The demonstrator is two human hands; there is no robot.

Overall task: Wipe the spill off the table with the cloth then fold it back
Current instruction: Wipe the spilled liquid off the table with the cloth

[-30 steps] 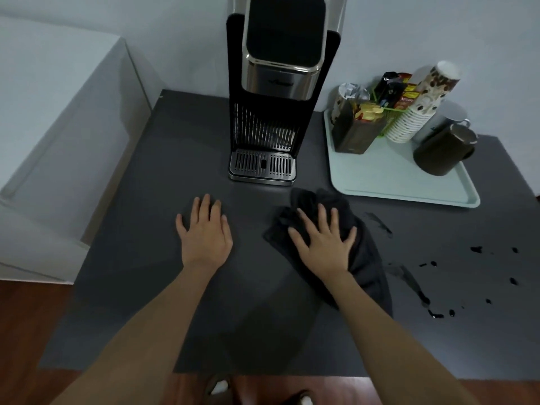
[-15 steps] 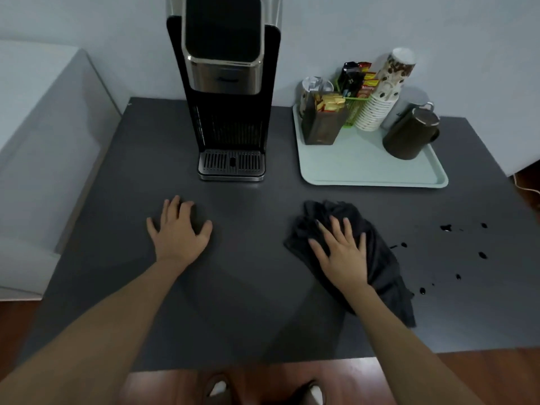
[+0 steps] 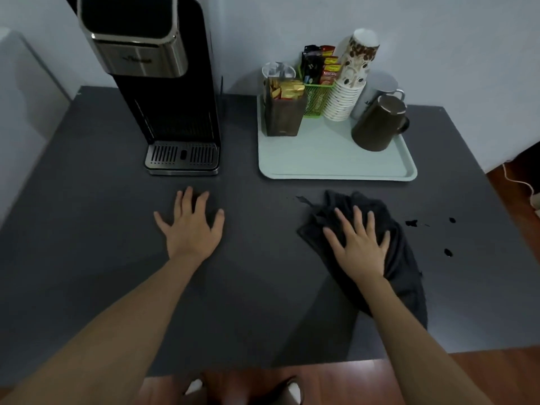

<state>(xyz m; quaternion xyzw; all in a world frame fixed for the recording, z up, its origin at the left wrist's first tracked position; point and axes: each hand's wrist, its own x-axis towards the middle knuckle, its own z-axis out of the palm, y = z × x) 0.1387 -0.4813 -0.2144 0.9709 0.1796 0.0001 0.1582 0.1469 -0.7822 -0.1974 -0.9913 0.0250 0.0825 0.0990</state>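
A crumpled black cloth (image 3: 401, 258) lies on the dark grey table (image 3: 263, 287), right of centre. My right hand (image 3: 358, 247) presses flat on the cloth with fingers spread, holding it down. Dark spill drops (image 3: 411, 223) dot the table just right of the cloth, with another drop (image 3: 448, 252) lower down. A small dark smear (image 3: 302, 199) sits at the cloth's upper left. Flat on the bare table left of centre rests my left hand (image 3: 191, 226), fingers apart and holding nothing.
A black and silver drinks machine (image 3: 163, 92) stands at the back, its drip tray (image 3: 181, 157) just beyond my left hand. A pale green tray (image 3: 336, 168) behind the cloth carries a brown jug (image 3: 378, 124), stacked paper cups (image 3: 349, 89) and sachet holders. The table's near edge meets a wooden floor.
My right hand has slid the cloth to the right across the table, over the streaks and drops that lay beside it. My left hand has stayed flat on the table.
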